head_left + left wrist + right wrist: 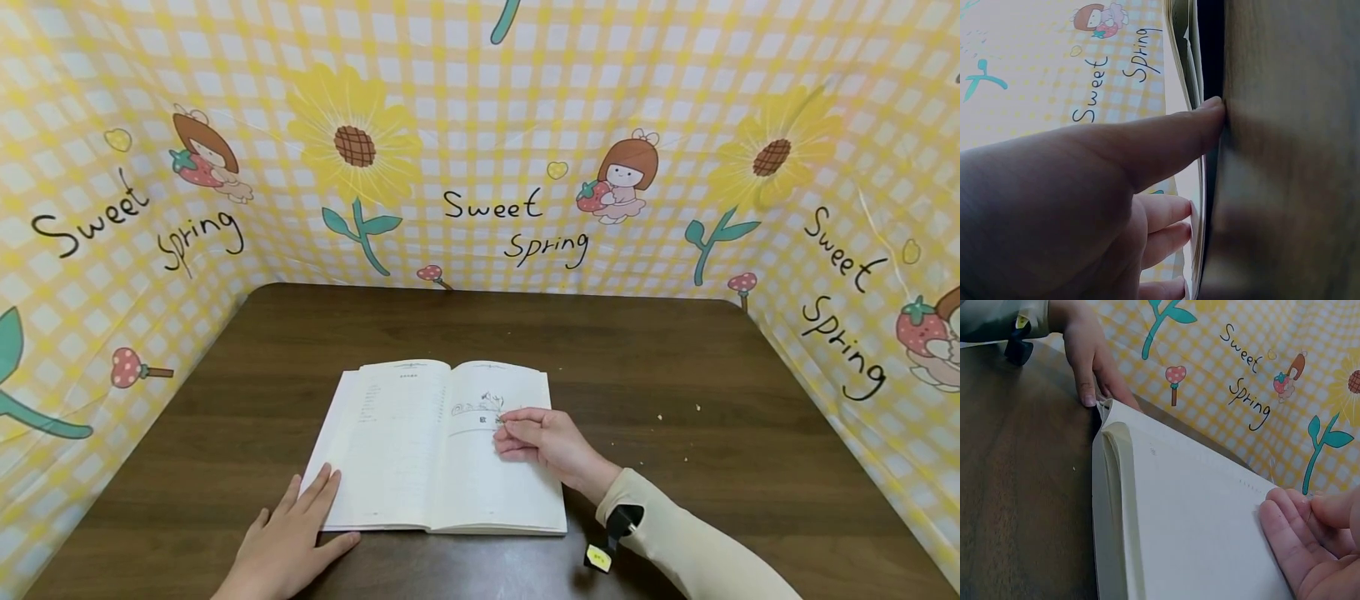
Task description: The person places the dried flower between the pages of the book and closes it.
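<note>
An open book [390,467] lies on the table, with print on the left page and a small line drawing above a few large characters on the right page. My left hand [288,533] rests at the book's lower left corner, fingertips on the page edge. Its thumb [1172,137] lies along the bottom edge, close to the tabletop. Over the right page is my right hand [551,442], fingers loosely bent and thumb near the index fingertip. No lifted page shows between these fingers [1285,531]. They partly cover the large characters.
The dark wooden table [660,358] has several tiny pale crumbs [660,417] right of the book. A yellow checked cloth [480,150] with sunflowers and lettering stands around the back and sides. A black wrist strap [624,521] with a yellow tag sits on the right sleeve.
</note>
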Motion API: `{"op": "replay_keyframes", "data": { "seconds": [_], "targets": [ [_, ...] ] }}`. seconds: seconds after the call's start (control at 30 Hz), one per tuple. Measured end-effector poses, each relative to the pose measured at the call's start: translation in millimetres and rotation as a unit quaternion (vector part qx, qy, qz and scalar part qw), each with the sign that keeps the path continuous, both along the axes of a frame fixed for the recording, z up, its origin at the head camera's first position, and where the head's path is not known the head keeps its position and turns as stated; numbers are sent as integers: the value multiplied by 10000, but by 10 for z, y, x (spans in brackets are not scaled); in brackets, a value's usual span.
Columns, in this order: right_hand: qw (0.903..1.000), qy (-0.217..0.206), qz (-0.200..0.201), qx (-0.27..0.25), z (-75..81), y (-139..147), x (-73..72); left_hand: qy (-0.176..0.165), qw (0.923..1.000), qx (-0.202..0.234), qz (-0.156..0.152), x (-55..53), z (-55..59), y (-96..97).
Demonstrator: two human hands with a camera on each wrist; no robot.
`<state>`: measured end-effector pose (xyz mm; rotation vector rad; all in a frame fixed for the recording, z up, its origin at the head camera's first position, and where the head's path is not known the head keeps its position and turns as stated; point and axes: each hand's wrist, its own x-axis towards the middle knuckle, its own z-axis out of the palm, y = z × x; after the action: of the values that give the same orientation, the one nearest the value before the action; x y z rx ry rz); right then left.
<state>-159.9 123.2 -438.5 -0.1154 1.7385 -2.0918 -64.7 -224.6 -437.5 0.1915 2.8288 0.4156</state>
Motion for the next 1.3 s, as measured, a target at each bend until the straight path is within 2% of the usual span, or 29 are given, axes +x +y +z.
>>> {"op": "replay_keyframes", "data": {
  "seconds": [0.23, 0.43, 0.53, 0.73, 0.87, 0.97, 1.17, 1.23, 1.3],
  "targets": [
    [9989, -347, 210, 246, -40, 8, -34, 37, 10000, 16, 3, 6, -7, -5],
    [9968, -281, 374, 642, -29, 47, -76, 107, 9999, 17, -7, 10, -14, -9],
    [9945, -252, 643, 786, -10, 72, -83, 130, 9999, 21, -4, 14, -11, -6],
    [9844, -321, 1450, 940, 42, 153, -96, 123, 9999, 22, 47, 18, 8, 15],
    [9780, -360, 1740, 1093, 92, 187, -88, 32, 9999, 54, 131, -2, 33, 34],
    [9741, -210, 1821, 1323, 129, 192, -78, 24, 9999, 44, 149, -18, 51, 47],
    [9685, 366, 1637, 1839, 199, 163, -70, 120, 9998, 10, 157, -27, 67, 64],
    [9609, 719, 1586, 2153, 217, 154, -69, 152, 9998, 18, 160, -25, 66, 65],
    [9469, 1167, 1559, 2559, 233, 148, -64, 178, 9997, 20, 163, -24, 66, 66]
  ]
}}
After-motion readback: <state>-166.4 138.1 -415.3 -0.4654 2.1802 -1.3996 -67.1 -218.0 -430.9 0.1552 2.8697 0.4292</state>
